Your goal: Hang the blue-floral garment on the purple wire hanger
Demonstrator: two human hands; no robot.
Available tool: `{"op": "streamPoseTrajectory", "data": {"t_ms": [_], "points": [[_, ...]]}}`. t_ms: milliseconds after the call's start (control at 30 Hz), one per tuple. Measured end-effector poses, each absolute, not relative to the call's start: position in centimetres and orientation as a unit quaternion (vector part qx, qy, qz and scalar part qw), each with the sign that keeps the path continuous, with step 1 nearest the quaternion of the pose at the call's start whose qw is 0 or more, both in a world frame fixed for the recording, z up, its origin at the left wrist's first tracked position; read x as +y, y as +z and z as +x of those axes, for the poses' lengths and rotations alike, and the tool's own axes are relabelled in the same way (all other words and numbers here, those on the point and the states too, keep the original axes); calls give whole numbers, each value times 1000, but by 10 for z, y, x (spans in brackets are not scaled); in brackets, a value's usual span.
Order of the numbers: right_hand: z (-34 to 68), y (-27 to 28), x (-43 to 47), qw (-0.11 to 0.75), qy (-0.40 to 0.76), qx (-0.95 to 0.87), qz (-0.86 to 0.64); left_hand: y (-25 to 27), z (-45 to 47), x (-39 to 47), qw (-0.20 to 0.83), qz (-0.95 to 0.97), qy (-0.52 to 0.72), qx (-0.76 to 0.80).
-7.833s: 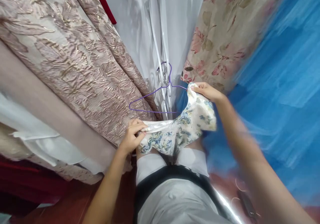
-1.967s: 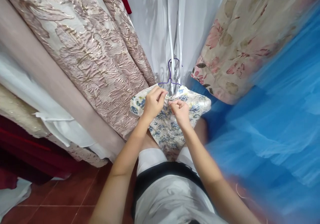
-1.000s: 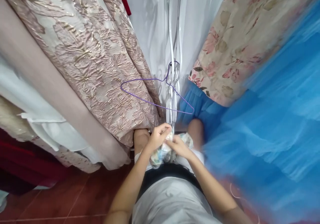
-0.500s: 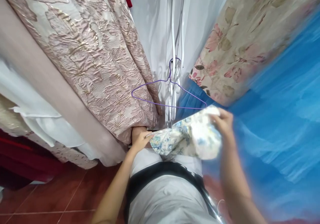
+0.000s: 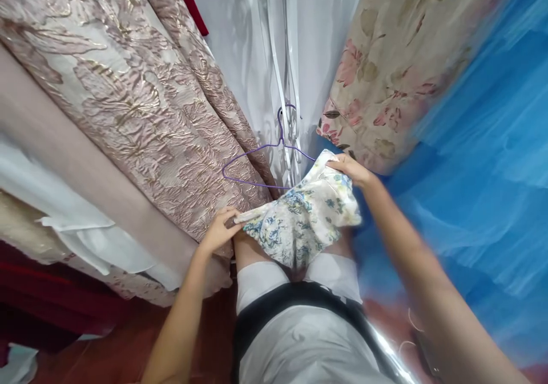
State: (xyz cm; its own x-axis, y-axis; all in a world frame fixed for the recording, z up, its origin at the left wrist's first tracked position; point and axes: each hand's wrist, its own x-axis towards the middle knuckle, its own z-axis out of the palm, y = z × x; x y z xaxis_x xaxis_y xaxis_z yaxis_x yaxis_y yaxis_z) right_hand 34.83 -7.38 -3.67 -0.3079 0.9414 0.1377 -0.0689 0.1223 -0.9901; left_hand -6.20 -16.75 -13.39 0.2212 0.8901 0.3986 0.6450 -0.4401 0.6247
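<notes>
Stretched between my hands is a small floral garment [image 5: 299,218], white with blue and yellow print; it looks like a pair of shorts or a short skirt, the exact kind unclear. My left hand [image 5: 220,229] pinches the left end of its waistband. At the upper right corner, my right hand [image 5: 349,167] grips the other end between thumb and fingers. Behind the cloth hangs a purple wire hanger [image 5: 248,154], its hook caught among white ribbons [image 5: 276,70]. The garment covers the hanger's right part.
A pink embossed floral fabric [image 5: 141,104] hangs on the left, beside other pale garments. To the right are a beige floral cloth [image 5: 381,81] and blue tulle [image 5: 479,201]. White fabric [image 5: 231,41] hangs ahead. The floor [image 5: 98,361] is reddish tile.
The garment has been spread wider and raised over part of the hanger. My left hand moved left and slightly up; my right hand moved up and left. The view shifted somewhat.
</notes>
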Motion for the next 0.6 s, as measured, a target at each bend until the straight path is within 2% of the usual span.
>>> {"op": "streamPoseTrajectory", "data": {"t_ms": [133,300,367,500,600], "points": [[351,-31,-84,460,570,-566,-378,-110,-77,-130,138,755,329,551],[348,-26,-89,453,580,-552,-392,-81,-67,-89,-13,698,402,593],[347,-27,-89,452,588,-548,-388,-74,-62,-77,-44,687,427,586],[347,-31,-86,442,618,-530,-376,-60,-55,-54,-44,664,481,571],[346,-33,-83,434,648,-500,-378,-49,-49,-37,27,653,527,543]]}}
